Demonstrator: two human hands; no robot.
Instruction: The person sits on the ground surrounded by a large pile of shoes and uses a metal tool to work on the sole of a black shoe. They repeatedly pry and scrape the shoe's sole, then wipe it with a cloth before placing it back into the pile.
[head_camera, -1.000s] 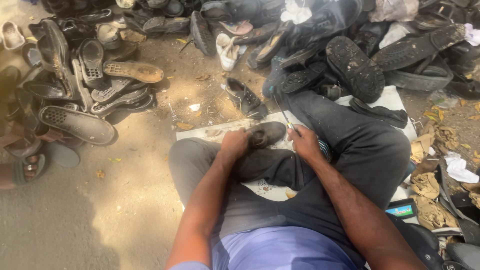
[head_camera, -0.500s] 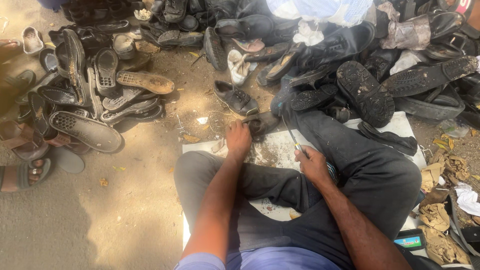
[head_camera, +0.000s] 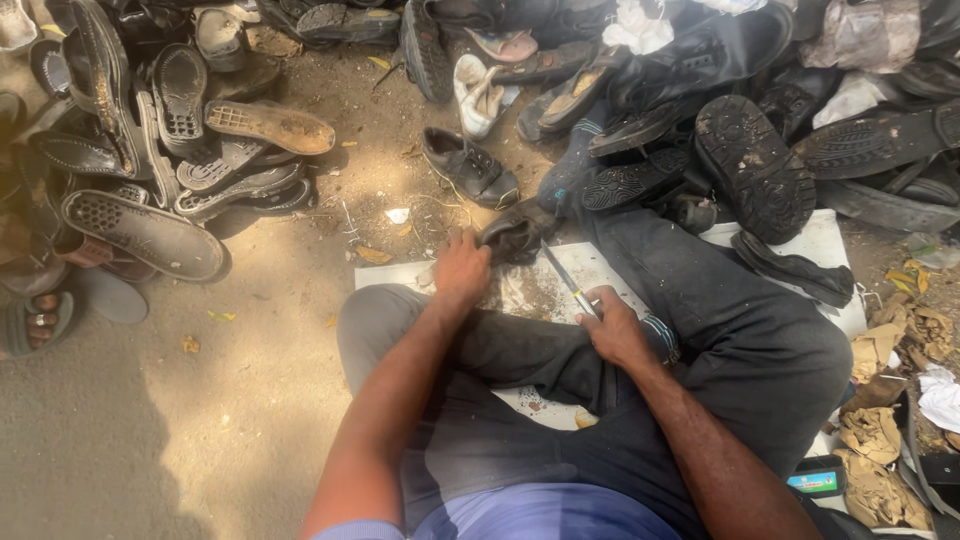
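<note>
I sit cross-legged on the ground in dark trousers. My left hand (head_camera: 462, 270) reaches forward and grips a small dark shoe (head_camera: 512, 236) that rests on a white board (head_camera: 545, 290) in front of my legs. Over my right knee, my right hand (head_camera: 612, 325) is closed on the handle of a thin knife-like tool (head_camera: 566, 282), whose blade points up toward the shoe. Scrapings lie on the board between both hands.
Piles of worn black shoes and loose soles (head_camera: 150, 160) ring the spot at left and across the top. A single black shoe (head_camera: 468, 165) lies just beyond the board. Crumpled scraps (head_camera: 880, 470) and a small phone (head_camera: 815, 480) lie at right. A sandalled foot (head_camera: 35, 320) shows at far left.
My left hand has moved forward from my lap onto the shoe on the board. The right hand with the tool has stayed over my knee. The camera has tilted forward.
</note>
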